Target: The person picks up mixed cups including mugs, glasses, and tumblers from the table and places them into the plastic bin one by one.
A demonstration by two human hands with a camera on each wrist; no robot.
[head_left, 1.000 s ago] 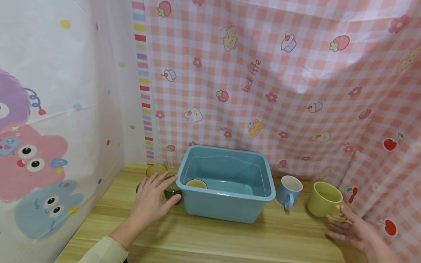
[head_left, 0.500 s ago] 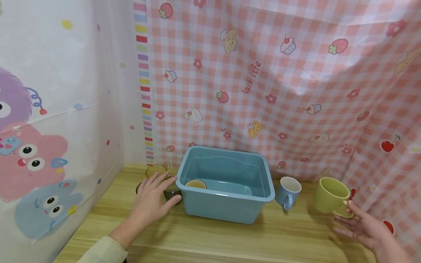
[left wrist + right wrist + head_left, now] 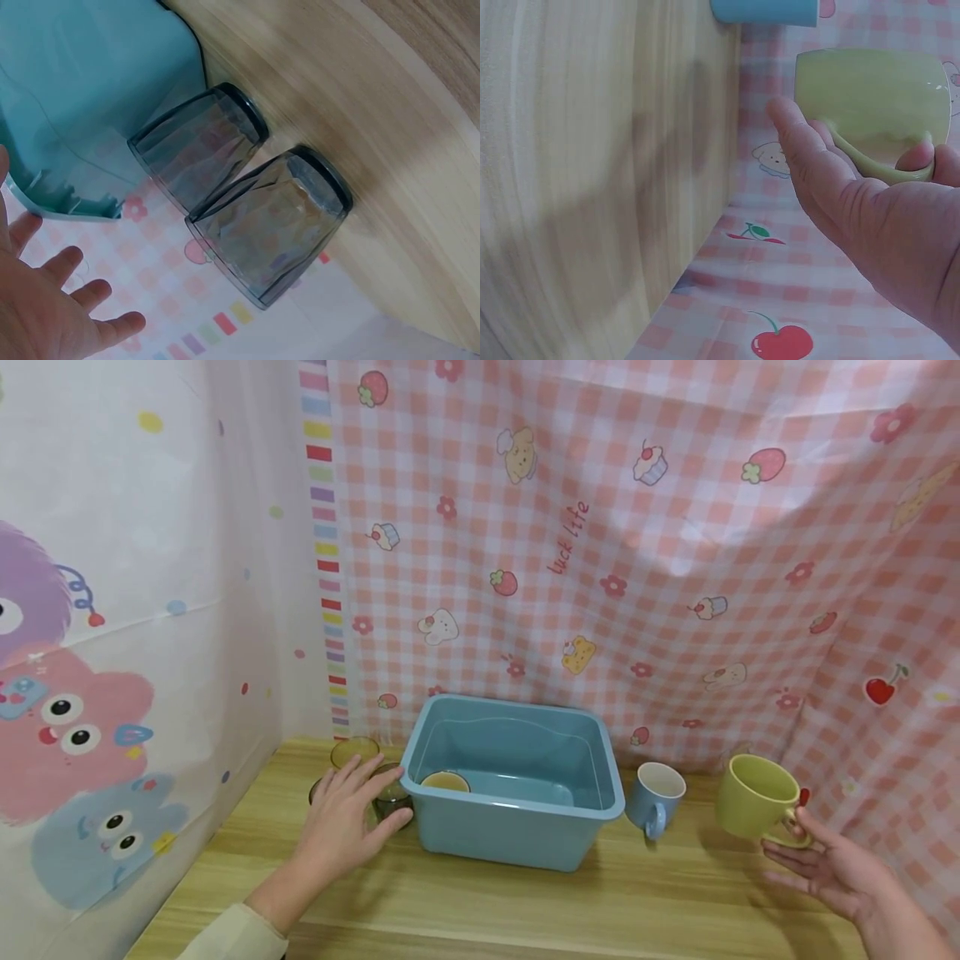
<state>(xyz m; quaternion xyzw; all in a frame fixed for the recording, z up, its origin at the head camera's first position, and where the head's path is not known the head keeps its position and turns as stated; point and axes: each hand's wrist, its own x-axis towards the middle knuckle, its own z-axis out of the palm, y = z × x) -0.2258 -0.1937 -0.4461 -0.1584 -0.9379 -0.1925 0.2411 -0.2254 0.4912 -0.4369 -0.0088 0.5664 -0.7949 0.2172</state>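
Note:
My right hand [image 3: 843, 868] grips the handle of a yellow-green mug [image 3: 756, 797], which hangs upright just above the table at the right. In the right wrist view a gap shows between the mug [image 3: 870, 94] and the tabletop. My left hand [image 3: 341, 827] hovers with spread fingers over several drinking glasses left of the bin, hiding part of them. A dark glass [image 3: 392, 806] stands beside its thumb. The left wrist view shows two smoky faceted glasses, one nearer the bin [image 3: 199, 146] and one farther out [image 3: 274, 225], both apart from the fingers.
A blue plastic bin [image 3: 495, 827] stands mid-table, with a yellowish cup [image 3: 447, 781] inside near its left wall. Right of it is a light blue mug [image 3: 655, 802] with a white inside. An amber glass [image 3: 355, 750] stands behind my left hand. A pink checked curtain [image 3: 465, 543] hangs behind.
My right hand has raised the yellow-green mug off the table and shifted it slightly to the right. The left hand stays in place over the glasses.

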